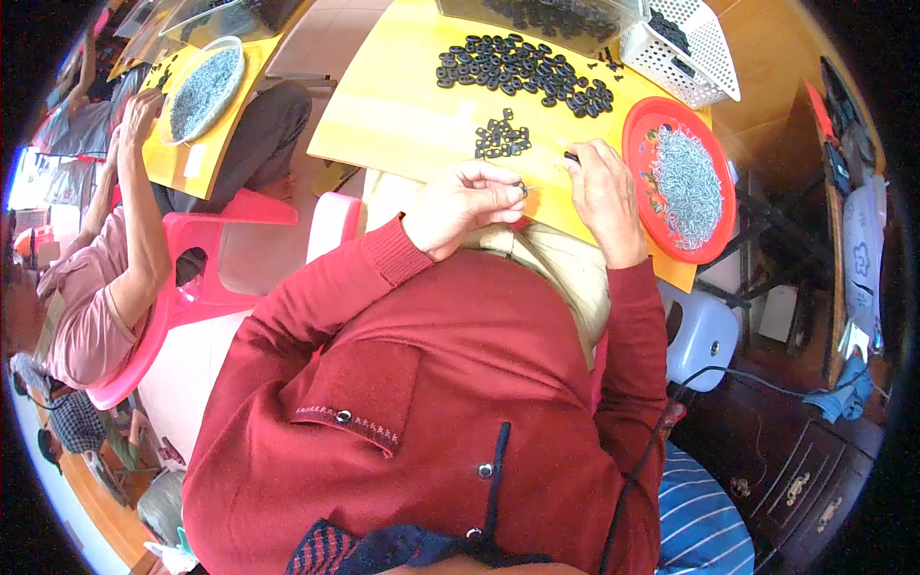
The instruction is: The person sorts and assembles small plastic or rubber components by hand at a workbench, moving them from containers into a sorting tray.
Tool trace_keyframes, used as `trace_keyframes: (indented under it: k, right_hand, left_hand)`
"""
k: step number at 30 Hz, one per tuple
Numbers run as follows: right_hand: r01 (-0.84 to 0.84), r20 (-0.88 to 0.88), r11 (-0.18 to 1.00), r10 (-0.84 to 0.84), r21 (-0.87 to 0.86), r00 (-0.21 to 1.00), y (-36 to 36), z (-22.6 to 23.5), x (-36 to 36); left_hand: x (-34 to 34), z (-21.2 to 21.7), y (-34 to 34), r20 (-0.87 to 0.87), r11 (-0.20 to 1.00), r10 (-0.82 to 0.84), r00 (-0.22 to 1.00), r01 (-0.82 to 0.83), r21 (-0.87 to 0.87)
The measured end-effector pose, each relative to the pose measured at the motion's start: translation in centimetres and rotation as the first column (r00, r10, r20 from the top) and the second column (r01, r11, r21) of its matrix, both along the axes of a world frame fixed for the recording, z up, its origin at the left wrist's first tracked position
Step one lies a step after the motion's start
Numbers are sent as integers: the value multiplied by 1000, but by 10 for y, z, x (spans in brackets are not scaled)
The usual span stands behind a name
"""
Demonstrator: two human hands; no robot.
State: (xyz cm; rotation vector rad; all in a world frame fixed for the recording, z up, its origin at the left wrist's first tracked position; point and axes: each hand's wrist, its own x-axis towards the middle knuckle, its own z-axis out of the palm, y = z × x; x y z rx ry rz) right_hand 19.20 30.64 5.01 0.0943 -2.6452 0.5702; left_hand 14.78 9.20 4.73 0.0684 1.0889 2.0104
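Observation:
My left hand (462, 203) is in front of me at the table's near edge. Thumb and forefinger pinch a small dark part (522, 189), its shape mostly covered by the fingertips. To the right, my right hand (606, 199) is closed over the yellow tabletop (383, 105), a small black piece (572, 156) showing at its fingertips. Beyond my hands lies a small heap of flat, square black pieces (503, 137). Farther back spreads a larger pile of black oval parts (522, 69). Beside my right hand, a red plate (635, 129) holds many silvery screws (688, 187).
A white perforated basket (704, 81) with black parts stands at the back right, next to a clear bin (556, 29). On the left, a co-worker (105, 316) sits on a pink chair (216, 254) by another table with a bowl of screws (206, 91). A blue stool (704, 335) stands right.

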Motion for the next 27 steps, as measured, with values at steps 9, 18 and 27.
trace_keyframes:
  k: [9,18,27]
  right_hand:
    - [-44,-25,999,44,13,999,0,-11,11]
    - [4,-31,996,-7,-91,999,-3,-7,13]
    - [29,148,990,-8,-138,989,2,-2,7]
  left_hand:
    - [1,3,1,9,1000,17,1000,-17,-22]
    - [1,4,1,-3,999,13,1000,-13,-38]
    - [0,2,1,-7,998,8,1000,-9,-58]
